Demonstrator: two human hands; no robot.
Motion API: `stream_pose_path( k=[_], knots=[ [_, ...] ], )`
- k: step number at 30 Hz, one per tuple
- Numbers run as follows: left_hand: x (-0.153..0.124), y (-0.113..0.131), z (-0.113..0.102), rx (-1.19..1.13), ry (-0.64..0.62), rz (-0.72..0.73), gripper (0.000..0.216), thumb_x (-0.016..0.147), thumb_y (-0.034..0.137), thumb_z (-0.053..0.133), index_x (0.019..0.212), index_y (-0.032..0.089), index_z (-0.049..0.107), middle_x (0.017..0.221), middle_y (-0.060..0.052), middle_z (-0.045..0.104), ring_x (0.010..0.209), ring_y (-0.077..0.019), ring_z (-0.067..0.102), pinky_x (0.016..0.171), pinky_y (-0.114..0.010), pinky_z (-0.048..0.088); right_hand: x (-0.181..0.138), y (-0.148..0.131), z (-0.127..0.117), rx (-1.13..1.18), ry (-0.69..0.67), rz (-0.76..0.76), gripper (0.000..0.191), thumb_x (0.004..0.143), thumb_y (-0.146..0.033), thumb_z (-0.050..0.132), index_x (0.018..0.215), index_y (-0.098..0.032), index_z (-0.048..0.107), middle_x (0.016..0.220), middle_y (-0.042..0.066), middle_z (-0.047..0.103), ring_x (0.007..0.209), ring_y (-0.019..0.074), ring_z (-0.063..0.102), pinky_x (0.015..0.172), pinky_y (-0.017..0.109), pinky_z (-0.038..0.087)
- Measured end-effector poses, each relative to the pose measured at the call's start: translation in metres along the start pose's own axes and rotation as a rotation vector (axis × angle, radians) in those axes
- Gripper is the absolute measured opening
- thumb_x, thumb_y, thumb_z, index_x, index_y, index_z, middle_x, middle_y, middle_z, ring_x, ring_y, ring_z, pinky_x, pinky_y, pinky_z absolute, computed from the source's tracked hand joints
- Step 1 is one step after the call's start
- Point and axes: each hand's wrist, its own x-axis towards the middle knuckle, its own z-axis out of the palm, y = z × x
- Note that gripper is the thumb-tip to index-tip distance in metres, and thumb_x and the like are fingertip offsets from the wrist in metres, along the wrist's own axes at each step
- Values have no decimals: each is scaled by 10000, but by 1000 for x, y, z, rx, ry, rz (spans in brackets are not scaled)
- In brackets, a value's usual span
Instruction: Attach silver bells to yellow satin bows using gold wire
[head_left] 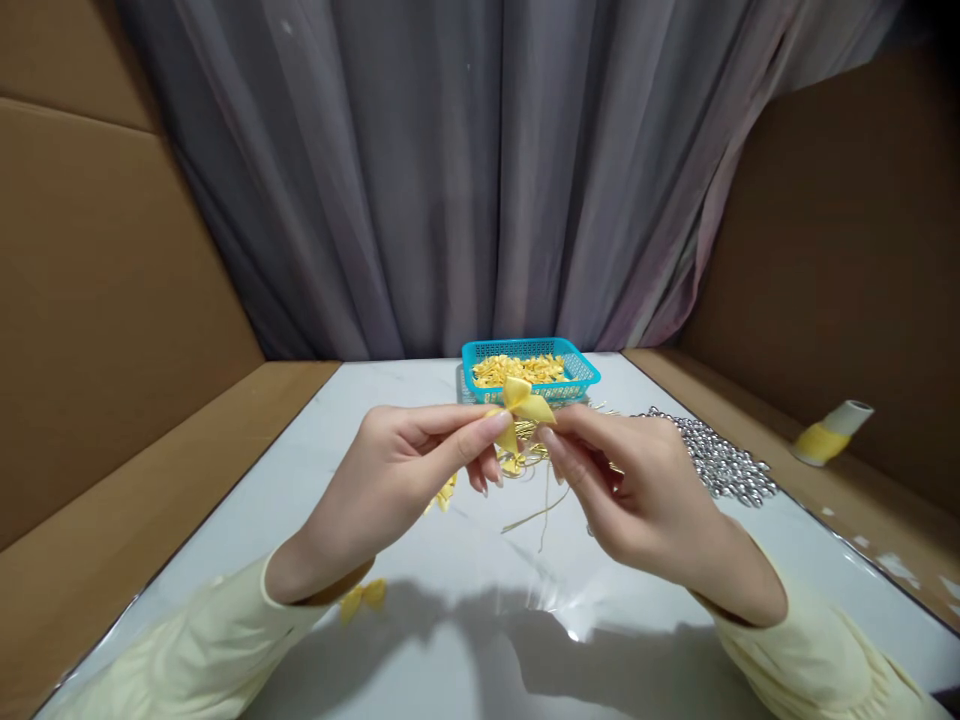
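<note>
A yellow ribbon bow is held up over the middle of the table between both hands. My left hand pinches its left side between thumb and fingers. On the other side, my right hand pinches the bow's right loop end. Thin gold cords lie behind and below the hands, partly hidden by them. Another yellow bow rests on the table by my left sleeve. More yellow ribbon pieces show just beyond my left fingers.
A blue plastic basket full of yellow bows stands at the back of the white table. Many silver beads are spread at the right. A roll of yellow ribbon sits by the right cardboard wall. A grey curtain hangs behind.
</note>
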Motion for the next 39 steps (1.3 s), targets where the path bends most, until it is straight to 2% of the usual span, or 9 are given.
stream_pose_path(
  k=[6, 13, 15, 18, 20, 22, 27, 31, 39],
  knots=[
    [0, 2, -2, 40, 19, 29, 266, 920, 240, 608, 681, 193, 715, 554, 51, 631, 562, -81, 581, 533, -151, 483, 1, 5, -3, 66, -103, 46, 253, 936, -115, 463, 694, -185, 431, 520, -84, 361, 447, 57, 322, 467, 209, 264],
    [-2, 3, -2, 67, -11, 35, 303, 927, 239, 600, 640, 194, 687, 521, 57, 587, 590, -93, 597, 617, -171, 513, 1, 7, 0, 117, -148, -27, 242, 878, -41, 433, 712, -207, 375, 553, -89, 286, 455, 69, 235, 457, 229, 222],
    [-2, 2, -1, 70, 5, 48, 244, 919, 234, 611, 698, 198, 709, 520, 65, 573, 552, -83, 573, 572, -162, 502, 1, 9, -7, 53, -220, -14, 235, 873, -47, 441, 699, -202, 410, 553, -77, 324, 466, 77, 261, 459, 230, 234],
    [-2, 2, -2, 120, 9, 79, 229, 912, 198, 611, 704, 194, 705, 536, 70, 569, 520, -62, 533, 516, -134, 468, 1, 15, -24, -47, -317, 44, 175, 886, -75, 508, 750, -180, 542, 583, -42, 508, 485, 81, 402, 467, 209, 301],
    [-2, 2, -4, 151, -12, 88, 253, 912, 187, 608, 673, 190, 690, 552, 68, 578, 512, -54, 522, 499, -125, 453, 0, 18, -35, -81, -247, 96, 83, 927, -184, 558, 870, -167, 616, 700, 4, 645, 524, 91, 500, 474, 201, 356],
    [-2, 2, -5, 155, -28, 73, 236, 913, 198, 609, 693, 193, 693, 575, 67, 596, 509, -54, 525, 491, -127, 452, 0, 18, -39, -75, -235, 123, 167, 954, -297, 565, 872, -168, 634, 711, 9, 664, 531, 94, 524, 477, 203, 373],
    [-3, 1, -6, 131, -50, 37, 222, 921, 220, 604, 717, 208, 692, 603, 70, 600, 508, -56, 532, 497, -132, 464, 1, 11, -18, 46, -385, 98, 297, 1008, -323, 470, 772, -172, 567, 598, -44, 530, 499, 76, 453, 488, 205, 334],
    [-3, 2, -7, 151, -50, 30, 227, 923, 227, 602, 715, 208, 690, 600, 67, 597, 515, -56, 528, 507, -129, 458, 2, 10, -7, 114, -371, 45, 306, 1025, -280, 419, 741, -183, 483, 597, -59, 455, 488, 66, 397, 485, 204, 305],
    [0, 5, -7, 118, -67, 23, 232, 922, 220, 599, 715, 197, 702, 597, 55, 616, 508, -59, 526, 489, -130, 455, -1, 11, -9, 128, -324, 20, 276, 1021, -247, 399, 750, -206, 431, 584, -69, 418, 460, 67, 376, 467, 217, 286]
  ],
)
